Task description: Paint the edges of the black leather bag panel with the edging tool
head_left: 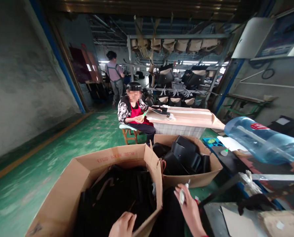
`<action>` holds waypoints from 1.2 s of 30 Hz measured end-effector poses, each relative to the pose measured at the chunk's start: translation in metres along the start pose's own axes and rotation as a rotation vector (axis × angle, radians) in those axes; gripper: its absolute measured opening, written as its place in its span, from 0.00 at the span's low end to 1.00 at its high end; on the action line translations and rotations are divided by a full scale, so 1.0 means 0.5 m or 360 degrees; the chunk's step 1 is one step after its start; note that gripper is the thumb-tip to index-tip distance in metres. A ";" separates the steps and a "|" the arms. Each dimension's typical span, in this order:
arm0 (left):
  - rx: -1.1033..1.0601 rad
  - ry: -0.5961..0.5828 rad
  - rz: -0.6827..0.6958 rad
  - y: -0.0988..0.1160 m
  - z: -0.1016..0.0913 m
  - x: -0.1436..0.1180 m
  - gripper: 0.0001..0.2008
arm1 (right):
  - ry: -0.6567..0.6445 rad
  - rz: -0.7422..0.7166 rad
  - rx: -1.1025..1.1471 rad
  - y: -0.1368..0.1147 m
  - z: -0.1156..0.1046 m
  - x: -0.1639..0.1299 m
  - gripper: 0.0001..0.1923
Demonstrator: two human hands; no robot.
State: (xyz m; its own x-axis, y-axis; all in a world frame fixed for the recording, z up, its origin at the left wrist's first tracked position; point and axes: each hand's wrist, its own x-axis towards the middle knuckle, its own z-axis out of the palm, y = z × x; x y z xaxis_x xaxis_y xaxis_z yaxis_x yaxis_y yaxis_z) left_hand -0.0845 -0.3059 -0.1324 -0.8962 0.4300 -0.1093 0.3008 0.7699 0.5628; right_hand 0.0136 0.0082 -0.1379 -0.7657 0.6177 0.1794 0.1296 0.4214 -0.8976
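Cardboard box [117, 158] w/ black pieces sits below my hands. Left hand [123, 225] curled at box edge, grip empty. Right hand [188, 204] pinches small white tool [182, 195].

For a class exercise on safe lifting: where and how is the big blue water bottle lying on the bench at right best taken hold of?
The water bottle lies on its side, its wide rounded end toward the cardboard boxes. Judging by its smooth, broad barrel, a one-handed pinch would probably slip. Better to come from above with both hands cradling the barrel's middle.
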 end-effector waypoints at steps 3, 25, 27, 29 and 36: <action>0.0089 -0.0058 0.0035 0.023 0.000 -0.008 0.22 | 0.0016 0.0044 -0.0207 -0.073 0.100 0.101 0.23; -0.0177 -0.1155 -0.0082 -0.101 0.055 0.148 0.05 | -0.0218 0.0462 -0.0896 -0.041 0.243 0.160 0.25; -0.0087 -0.1088 -0.0154 -0.138 0.082 0.185 0.08 | -0.0217 0.0464 -0.0890 -0.041 0.245 0.161 0.25; 0.0044 -0.0960 -0.0191 -0.165 0.108 0.204 0.10 | -0.0184 0.0459 -0.0893 -0.043 0.247 0.162 0.25; 0.0461 -0.0830 0.0149 -0.200 0.205 0.214 0.11 | -0.0012 0.0258 -0.0773 -0.013 0.282 0.151 0.25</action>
State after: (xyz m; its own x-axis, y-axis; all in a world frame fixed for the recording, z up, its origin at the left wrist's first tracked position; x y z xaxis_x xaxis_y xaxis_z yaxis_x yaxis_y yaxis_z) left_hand -0.1771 -0.2885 -0.2847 -0.6056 0.6204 -0.4984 0.5130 0.7831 0.3515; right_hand -0.1340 -0.0414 -0.1753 -0.7160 0.6964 0.0489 0.5235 0.5819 -0.6223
